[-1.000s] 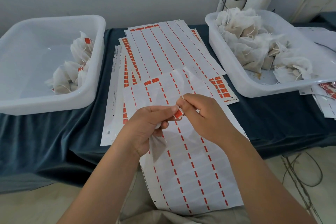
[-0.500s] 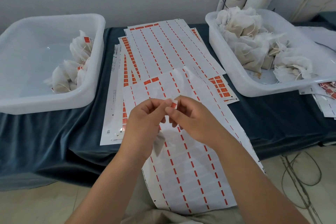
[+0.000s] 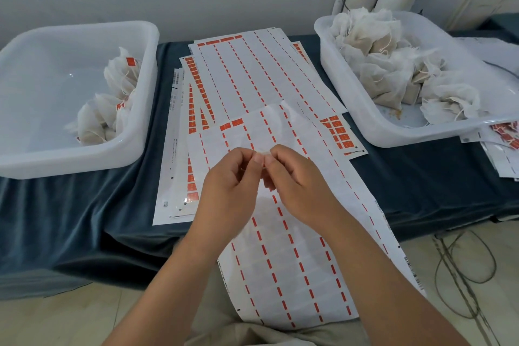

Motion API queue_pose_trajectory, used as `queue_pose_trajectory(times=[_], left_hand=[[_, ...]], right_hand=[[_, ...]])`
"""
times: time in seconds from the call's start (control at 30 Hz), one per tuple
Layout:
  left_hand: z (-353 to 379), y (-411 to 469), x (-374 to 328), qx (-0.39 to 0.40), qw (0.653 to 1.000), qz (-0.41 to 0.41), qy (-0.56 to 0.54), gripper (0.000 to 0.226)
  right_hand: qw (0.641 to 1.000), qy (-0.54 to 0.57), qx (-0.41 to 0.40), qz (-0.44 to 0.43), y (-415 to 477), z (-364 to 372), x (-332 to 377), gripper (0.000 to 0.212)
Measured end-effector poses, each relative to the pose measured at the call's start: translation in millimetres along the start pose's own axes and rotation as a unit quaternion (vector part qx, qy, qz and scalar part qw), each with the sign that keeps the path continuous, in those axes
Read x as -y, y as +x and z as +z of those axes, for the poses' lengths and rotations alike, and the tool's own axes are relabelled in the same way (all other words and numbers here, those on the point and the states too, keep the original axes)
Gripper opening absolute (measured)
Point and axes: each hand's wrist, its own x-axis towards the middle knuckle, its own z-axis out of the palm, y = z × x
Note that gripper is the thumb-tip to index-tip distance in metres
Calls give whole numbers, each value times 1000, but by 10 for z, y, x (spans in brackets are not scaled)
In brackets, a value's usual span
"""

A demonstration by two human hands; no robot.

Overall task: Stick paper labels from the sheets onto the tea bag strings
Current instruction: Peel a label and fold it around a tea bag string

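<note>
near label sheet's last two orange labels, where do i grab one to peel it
Take the right-hand one by its right edge, I'd say: the orange labels lie flat at the far-left corner of the near sheet, with bare peeled backing beside them on the right. Come in from there, lift a corner with a nail, then pinch.

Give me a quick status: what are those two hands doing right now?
Left hand and right hand both pinching a small label, above the label sheet. Tea bag string not visible. Nothing blocking.
</note>
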Motion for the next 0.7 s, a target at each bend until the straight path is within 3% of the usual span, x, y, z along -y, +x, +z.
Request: queue_pose_trajectory(times=[0.13,0.27,0.43,0.57,0.7], left_hand=[[5,7,57,10,993,50,104,25],[69,-32,96,2,974,95,208,38],[10,12,93,45,998,21,-25,28],[-43,18,66,67,996,61,2,12],[-93,-5,35,48,996,73,25,12]], right_hand=[[998,-23,-26,-52,-35,35,-40,25],[998,50,-41,-6,-62,126,-70,31],[993,88,-77,27,-82,165,-77,30],[995,91,-47,-5,-85,142,-75,29],[997,-41,-42,-55,-64,101,-131,32]])
